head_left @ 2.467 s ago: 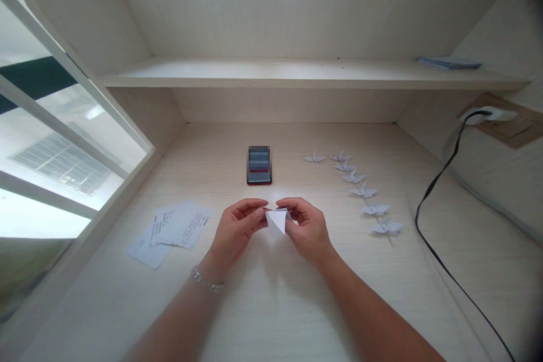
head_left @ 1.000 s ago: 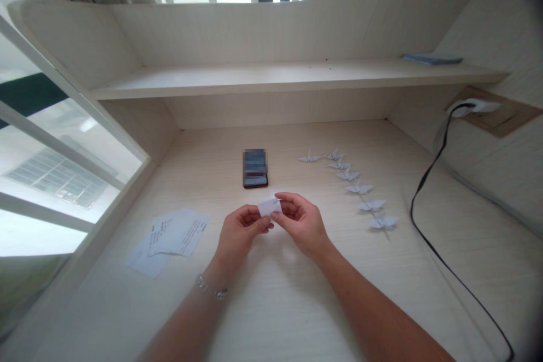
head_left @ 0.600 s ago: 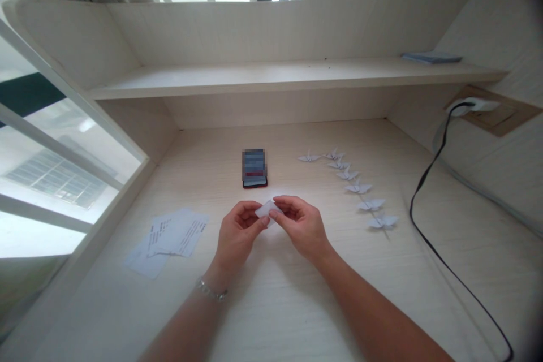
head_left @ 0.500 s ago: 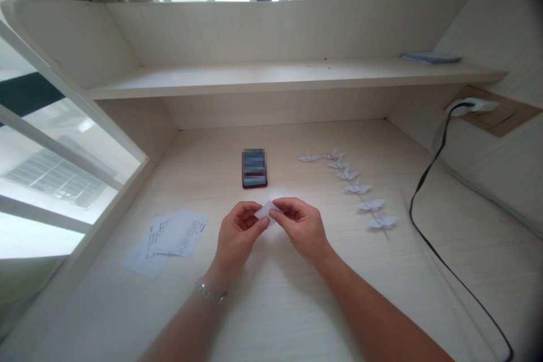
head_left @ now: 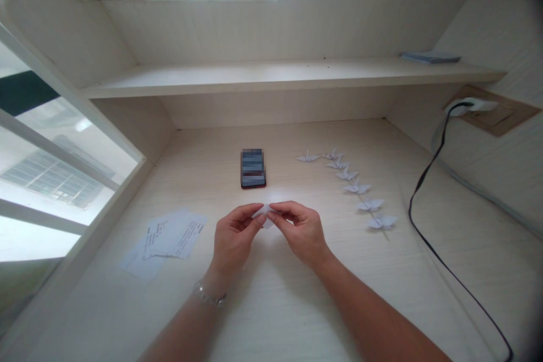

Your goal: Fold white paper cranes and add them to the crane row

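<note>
A small folded piece of white paper [head_left: 267,210] is pinched between both hands above the desk, mostly hidden by the fingers. My left hand [head_left: 236,236] grips its left side with thumb and fingertips; a beaded bracelet [head_left: 210,296] circles that wrist. On the paper's right side, my right hand [head_left: 302,232] pinches with thumb and forefinger. Several white paper cranes [head_left: 357,188] stand in a curved row to the right of the hands. Sheets of printed paper [head_left: 173,235] lie overlapping to the left.
Beyond the hands a phone [head_left: 253,168] lies on the desk [head_left: 271,317]. A black cable [head_left: 418,189] runs from the wall socket [head_left: 492,110] down the right side. Across the back is a shelf [head_left: 297,70] with a flat bluish item [head_left: 430,57] at its right end.
The fingertips of both hands have drawn closer together over the folded paper, and less of it shows now. The view has shifted very slightly.
</note>
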The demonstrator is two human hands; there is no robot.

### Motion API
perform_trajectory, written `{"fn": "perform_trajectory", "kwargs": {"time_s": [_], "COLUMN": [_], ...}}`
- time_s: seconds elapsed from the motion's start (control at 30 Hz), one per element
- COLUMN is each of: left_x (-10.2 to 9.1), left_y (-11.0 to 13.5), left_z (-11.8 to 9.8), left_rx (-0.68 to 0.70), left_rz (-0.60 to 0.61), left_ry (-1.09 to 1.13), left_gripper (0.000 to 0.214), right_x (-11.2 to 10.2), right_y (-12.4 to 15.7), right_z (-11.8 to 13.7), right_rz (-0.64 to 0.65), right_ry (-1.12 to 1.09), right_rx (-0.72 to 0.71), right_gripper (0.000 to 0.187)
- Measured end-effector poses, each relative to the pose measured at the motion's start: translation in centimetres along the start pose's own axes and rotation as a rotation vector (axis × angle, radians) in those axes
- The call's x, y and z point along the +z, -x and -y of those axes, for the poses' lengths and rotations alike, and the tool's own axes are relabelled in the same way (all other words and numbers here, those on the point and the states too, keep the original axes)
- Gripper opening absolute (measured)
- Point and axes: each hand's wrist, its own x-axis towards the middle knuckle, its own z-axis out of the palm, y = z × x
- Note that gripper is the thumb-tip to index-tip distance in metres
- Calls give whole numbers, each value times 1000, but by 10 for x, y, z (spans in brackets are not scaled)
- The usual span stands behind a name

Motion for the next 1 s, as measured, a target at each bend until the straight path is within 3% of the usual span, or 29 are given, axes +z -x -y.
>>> {"fn": "perform_trajectory", "kwargs": {"time_s": [0.3, 1.0], "left_x": [1, 3], "left_y": [0, 4], "left_z": [2, 2], "left_rx": [-18, 44], "left_rz": [1, -21], "left_ry": [41, -148], "left_gripper": [28, 24], "right_x": [1, 2], "right_y": [1, 1], "right_z": [1, -3], "right_rz": [-12, -28], "right_ry": [12, -100], "right_rx": [13, 118], "right_gripper": [17, 15]}}
